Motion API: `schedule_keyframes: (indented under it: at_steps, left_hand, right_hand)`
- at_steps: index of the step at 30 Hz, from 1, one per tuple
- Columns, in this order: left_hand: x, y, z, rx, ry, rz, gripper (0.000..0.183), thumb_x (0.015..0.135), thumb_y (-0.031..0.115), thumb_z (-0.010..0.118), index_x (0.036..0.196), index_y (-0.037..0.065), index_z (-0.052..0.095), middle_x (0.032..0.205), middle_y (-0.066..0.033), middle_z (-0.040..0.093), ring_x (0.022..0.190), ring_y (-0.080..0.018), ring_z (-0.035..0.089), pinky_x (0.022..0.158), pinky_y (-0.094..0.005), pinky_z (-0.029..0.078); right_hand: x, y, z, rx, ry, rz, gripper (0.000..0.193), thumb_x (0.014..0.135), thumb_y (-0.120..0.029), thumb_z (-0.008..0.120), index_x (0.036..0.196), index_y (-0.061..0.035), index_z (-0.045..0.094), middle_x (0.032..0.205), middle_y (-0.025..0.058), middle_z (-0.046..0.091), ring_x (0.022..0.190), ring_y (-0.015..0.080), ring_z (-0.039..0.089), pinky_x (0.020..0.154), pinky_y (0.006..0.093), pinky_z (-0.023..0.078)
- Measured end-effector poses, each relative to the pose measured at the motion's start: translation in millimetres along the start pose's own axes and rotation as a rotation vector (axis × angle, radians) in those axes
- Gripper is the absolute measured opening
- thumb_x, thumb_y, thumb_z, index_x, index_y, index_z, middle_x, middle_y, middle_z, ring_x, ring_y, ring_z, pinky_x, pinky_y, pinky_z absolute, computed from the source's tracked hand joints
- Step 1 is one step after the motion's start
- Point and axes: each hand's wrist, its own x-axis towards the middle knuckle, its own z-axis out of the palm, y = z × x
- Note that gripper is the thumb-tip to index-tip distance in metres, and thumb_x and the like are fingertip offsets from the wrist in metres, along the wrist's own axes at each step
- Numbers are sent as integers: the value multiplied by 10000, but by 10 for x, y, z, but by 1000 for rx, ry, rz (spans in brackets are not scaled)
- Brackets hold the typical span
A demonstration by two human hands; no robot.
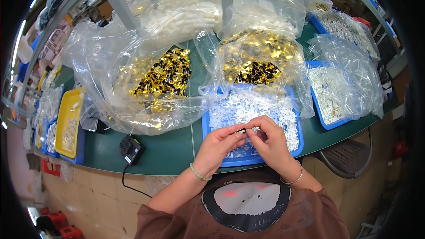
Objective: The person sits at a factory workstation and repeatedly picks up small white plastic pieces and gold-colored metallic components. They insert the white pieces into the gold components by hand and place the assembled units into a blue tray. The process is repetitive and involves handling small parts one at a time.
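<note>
Head: left hand (pixel 217 145) and right hand (pixel 272 144) pinch small pieces (pixel 241 131).

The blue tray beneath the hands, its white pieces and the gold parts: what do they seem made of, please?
Blue tray: probably moulded plastic; smooth, evenly coloured, rounded corners.
White pieces: likely plastic, mostly bright white; too small to judge finish.
Gold parts: shiny metal or coated plastic, judging by bright glints.

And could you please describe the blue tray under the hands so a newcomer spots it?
Find the green table, then the middle of its near edge. There sits the blue tray, holding small white pieces. Only this tray lies beneath the left hand and right hand.
</note>
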Motion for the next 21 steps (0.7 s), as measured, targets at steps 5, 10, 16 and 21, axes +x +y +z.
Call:
schedule_keyframes:
  at_steps: [5,10,16,21]
  left_hand:
    - [15,-20,3,70,15,45,262,980,84,591,1215,-21,638,1109,-91,690,967,-113,662,897,-238,539]
    - [15,-35,-15,109,30,54,274,993,99,585,1229,-36,620,1134,-96,676,1018,-142,664,901,-258,539]
    - [-5,15,31,64,84,52,276,1003,86,560,1246,-34,613,1198,-103,662,1105,-177,653,915,-257,537]
    - [-8,31,1,90,118,90,282,996,57,552,1256,-37,610,1233,-108,655,1128,-175,644,922,-252,537]
  right_hand:
    - [-23,-40,-32,-16,-62,-47,152,873,25,640,1022,-7,638,937,104,618,702,164,630,582,248,493]
    - [-27,-50,-46,23,-23,-90,110,907,8,595,1003,4,647,968,131,632,791,219,642,669,293,511]
    - [49,-59,-275,-304,193,-438,300,1021,-204,498,842,-27,661,964,142,647,786,239,600,696,304,475]
    - [-93,27,-314,167,176,-142,284,1023,-175,508,808,-16,605,891,127,627,757,221,610,683,281,490]
